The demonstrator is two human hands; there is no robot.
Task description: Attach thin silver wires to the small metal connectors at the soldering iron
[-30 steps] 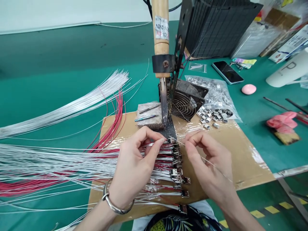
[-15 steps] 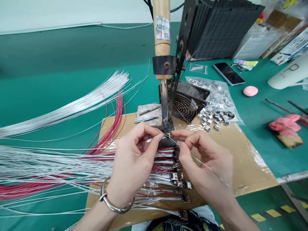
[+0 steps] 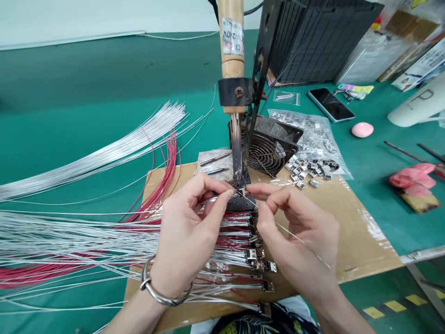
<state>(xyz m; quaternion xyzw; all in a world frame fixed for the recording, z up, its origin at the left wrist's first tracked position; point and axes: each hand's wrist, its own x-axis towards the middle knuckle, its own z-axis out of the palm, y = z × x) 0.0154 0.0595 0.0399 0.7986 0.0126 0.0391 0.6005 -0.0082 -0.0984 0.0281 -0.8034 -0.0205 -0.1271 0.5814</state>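
A soldering iron (image 3: 236, 144) with a wooden handle hangs tip down from a black bracket. Just under its tip, my left hand (image 3: 194, 227) pinches thin white wires that end at a small connector (image 3: 242, 191). My right hand (image 3: 299, 227) is closed, its thumb and a finger on a thin solder wire (image 3: 290, 233) that runs to the connector; its index fingertip is beside the connector's right end. Below the hands, rows of white and red wires with small connector boards (image 3: 267, 286) lie on a brown cardboard sheet (image 3: 358, 241).
Behind the iron are a fan (image 3: 267, 153) and a grey block (image 3: 215, 164). Loose metal connectors (image 3: 302, 174) lie by a plastic bag (image 3: 313, 130). A phone (image 3: 330, 105), a pink egg-shaped object (image 3: 362, 130) and a white cup (image 3: 413, 109) stand or lie to the right. Wire bundles (image 3: 104, 153) spread left.
The connector now shows more clearly between my fingertips, just under the iron. My left hand has shifted slightly left. The view has moved a little.
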